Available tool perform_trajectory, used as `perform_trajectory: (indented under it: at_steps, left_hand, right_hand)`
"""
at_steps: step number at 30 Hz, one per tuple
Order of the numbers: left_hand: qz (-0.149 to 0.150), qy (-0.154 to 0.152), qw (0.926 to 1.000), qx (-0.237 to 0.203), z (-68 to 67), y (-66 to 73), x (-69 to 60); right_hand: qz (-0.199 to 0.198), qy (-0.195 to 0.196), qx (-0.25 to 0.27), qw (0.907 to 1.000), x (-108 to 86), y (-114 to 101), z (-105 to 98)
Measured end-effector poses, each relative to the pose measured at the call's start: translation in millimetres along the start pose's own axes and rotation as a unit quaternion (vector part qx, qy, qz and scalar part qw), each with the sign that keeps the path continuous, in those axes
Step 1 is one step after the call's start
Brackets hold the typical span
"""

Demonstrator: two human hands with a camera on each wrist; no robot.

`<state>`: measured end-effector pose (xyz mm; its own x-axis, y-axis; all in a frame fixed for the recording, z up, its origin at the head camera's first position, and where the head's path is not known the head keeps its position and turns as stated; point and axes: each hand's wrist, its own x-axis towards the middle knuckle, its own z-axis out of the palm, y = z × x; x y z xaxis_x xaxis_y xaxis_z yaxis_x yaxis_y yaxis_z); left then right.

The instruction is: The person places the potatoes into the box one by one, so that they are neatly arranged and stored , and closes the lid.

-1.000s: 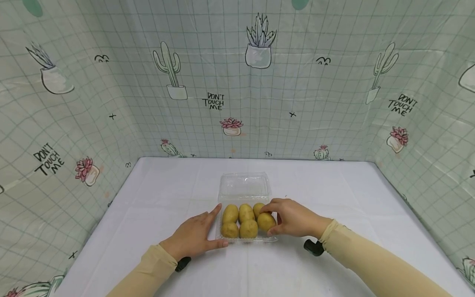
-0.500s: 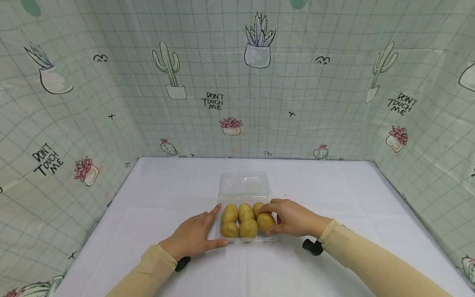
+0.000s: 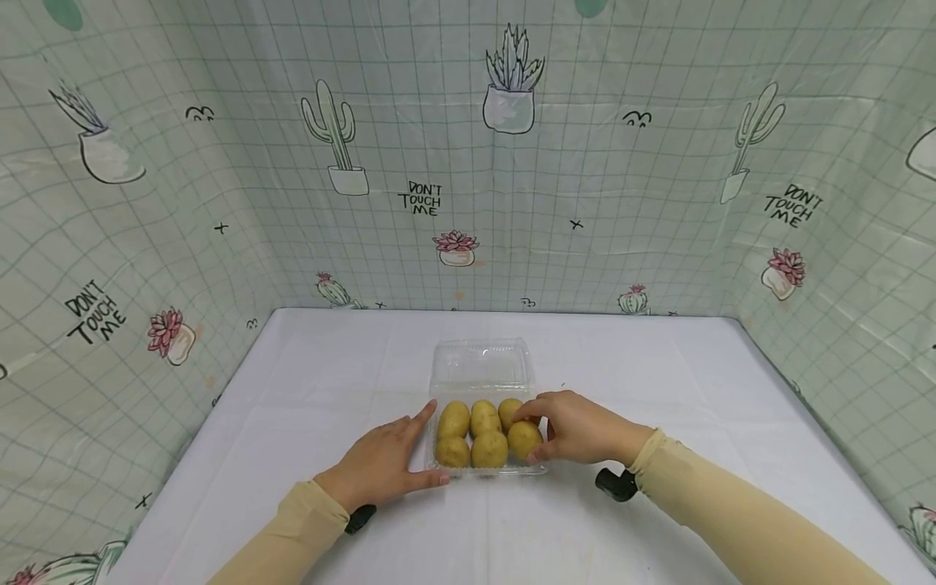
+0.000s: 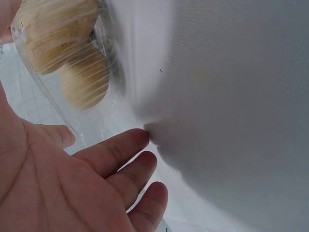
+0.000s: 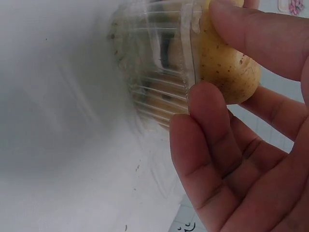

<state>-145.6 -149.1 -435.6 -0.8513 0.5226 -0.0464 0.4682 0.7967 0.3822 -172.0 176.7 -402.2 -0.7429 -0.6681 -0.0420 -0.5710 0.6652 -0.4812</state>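
Note:
Several yellow potatoes sit in two rows in a clear plastic clamshell container [image 3: 486,471], its lid [image 3: 480,366] laid back behind it. My right hand [image 3: 581,428] pinches the front right potato [image 3: 524,440] between thumb and fingers. In the right wrist view that potato [image 5: 227,72] rises above the container's rim, and two fingertips touch the ribbed wall [image 5: 159,92]. My left hand [image 3: 380,463] lies spread at the container's left side, index finger and thumb along its edge. Its other fingers [image 4: 116,152] reach toward the cloth, holding nothing, in the left wrist view.
A white cloth [image 3: 351,349] covers the table. Behind it and at both sides hangs a checked curtain [image 3: 585,179] printed with plants. Black wrist cameras [image 3: 617,485] sit under both wrists.
The front right potato sits very slightly lower, with my right fingers still on it. My left hand and the container have stayed in place.

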Motion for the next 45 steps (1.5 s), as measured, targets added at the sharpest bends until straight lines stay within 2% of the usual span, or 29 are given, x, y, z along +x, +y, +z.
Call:
perform_trajectory:
  at_steps: [14, 25, 45]
  left_hand:
    - [0.0, 0.0, 1.0, 0.003, 3.5, -2.2, 1.7]
    - [0.006, 0.005, 1.0, 0.005, 3.8, -2.6, 2.5]
    - [0.003, 0.002, 1.0, 0.004, 2.3, -1.9, 1.9]
  right_hand:
    - [0.011, -0.008, 0.008, 0.9999, -2.4, -2.6, 0.6]
    - [0.016, 0.016, -0.055, 0.9982, 1.1, -10.1, 4.9]
    - [0.022, -0.003, -0.06, 0.998, 7.0, -6.5, 2.7]
